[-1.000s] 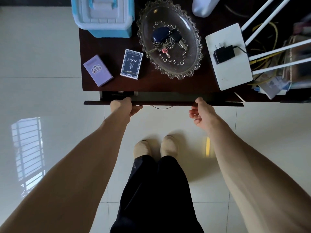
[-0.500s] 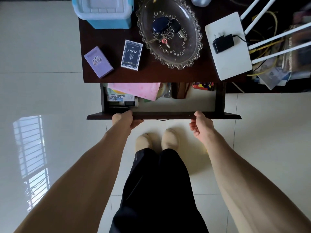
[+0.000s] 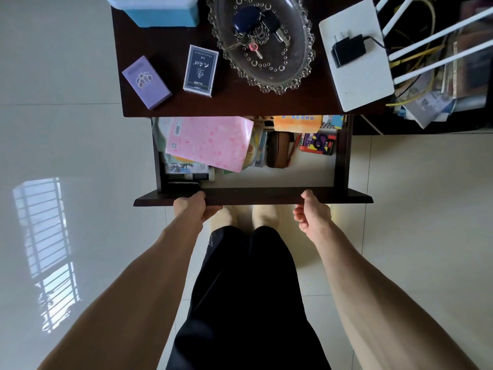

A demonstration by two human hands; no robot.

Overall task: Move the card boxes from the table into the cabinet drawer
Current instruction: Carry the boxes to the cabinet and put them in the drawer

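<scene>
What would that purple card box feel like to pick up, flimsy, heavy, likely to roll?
The purple box looks like a small, flat-sided carton lying flat on the table, so it probably won't roll or tip. It seems closed and keeps crisp edges, so it is likely fairly stiff, and light for one hand. Its smooth-looking faces might slide on the dark tabletop if pushed.

You see a dark, smooth wooden worktop (image 3: 240, 102), a clear beaded glass dish (image 3: 296, 76) holding metal keys (image 3: 281, 37), two printed cardboard boxes (image 3: 200, 71), a matt white plastic router (image 3: 354, 76), and a glossy tiled floor (image 3: 66, 142).
</scene>
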